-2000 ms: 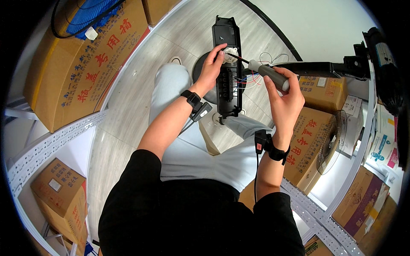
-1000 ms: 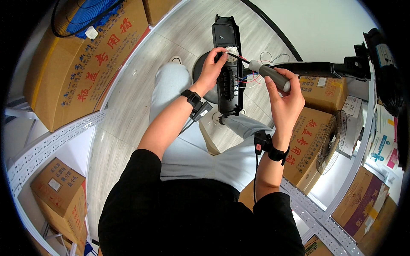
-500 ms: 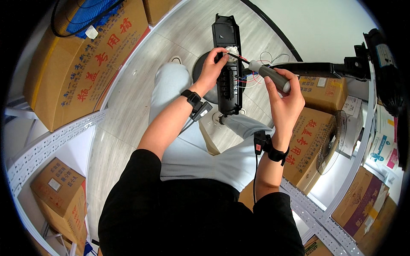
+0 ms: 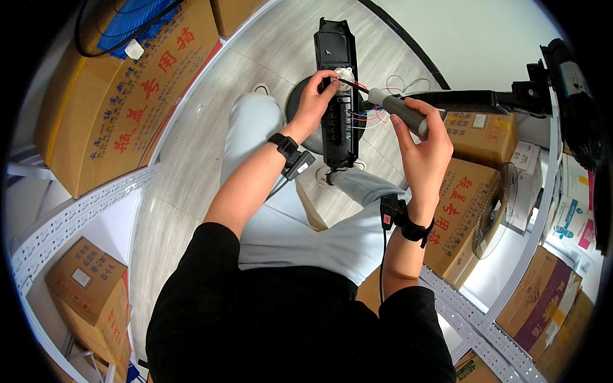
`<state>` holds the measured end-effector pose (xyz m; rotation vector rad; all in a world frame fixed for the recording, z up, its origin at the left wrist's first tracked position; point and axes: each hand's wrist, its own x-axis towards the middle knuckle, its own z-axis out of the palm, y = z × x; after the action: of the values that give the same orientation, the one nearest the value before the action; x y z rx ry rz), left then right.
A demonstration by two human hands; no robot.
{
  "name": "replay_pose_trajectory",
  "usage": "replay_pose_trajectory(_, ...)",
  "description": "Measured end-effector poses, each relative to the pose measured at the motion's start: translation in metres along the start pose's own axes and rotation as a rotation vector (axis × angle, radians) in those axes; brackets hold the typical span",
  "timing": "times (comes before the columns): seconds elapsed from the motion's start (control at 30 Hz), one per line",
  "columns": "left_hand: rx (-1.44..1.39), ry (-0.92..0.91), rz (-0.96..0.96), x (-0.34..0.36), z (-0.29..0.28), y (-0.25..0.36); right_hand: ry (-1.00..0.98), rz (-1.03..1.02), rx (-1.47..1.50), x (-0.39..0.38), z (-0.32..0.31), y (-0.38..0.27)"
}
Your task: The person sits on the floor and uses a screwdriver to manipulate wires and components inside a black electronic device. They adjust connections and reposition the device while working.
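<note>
My right hand [image 4: 429, 137] grips a screwdriver [image 4: 399, 110] by its thick grey handle. The dark shaft slants left to a round whitish part [image 4: 343, 78] set in a long black housing [image 4: 336, 51]. At the shaft's tip, the thumb and fingers of my left hand [image 4: 313, 102] are pinched together; what lies between them is too small to make out. A row of black buttons [image 4: 333, 124] runs down the housing's nearer half. Thin red, blue and white wires [image 4: 370, 116] come out of its right side.
Beneath the housing is a round black base [image 4: 297, 102]. A black pole [image 4: 456, 101] stretches right toward a dark fan motor [image 4: 575, 89]. Cardboard boxes stand on shelving at left [image 4: 128, 96] and right [image 4: 456, 210]. A wire fan grille [image 4: 497, 210] leans by the right boxes.
The housing has shifted slightly left and toward me. My right hand and the screwdriver have moved a little left with it; my left hand has hardly moved.
</note>
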<state>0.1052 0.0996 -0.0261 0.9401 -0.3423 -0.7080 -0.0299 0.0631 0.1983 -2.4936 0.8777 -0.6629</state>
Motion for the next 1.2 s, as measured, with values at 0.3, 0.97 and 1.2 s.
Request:
replay_pose_trajectory(0.3,-0.104,-0.007,-0.013,-0.003,0.007,0.011,0.132,0.053,0.015,0.002,-0.004,0.005)
replay_pose_trajectory(0.97,0.040,-0.033,0.091,0.001,0.005,0.006,0.091,0.004,-0.091,0.018,0.005,0.006)
replay_pose_trajectory(1.2,-0.082,-0.023,0.089,0.001,0.008,0.009,0.085,0.038,-0.129,0.027,0.005,0.004)
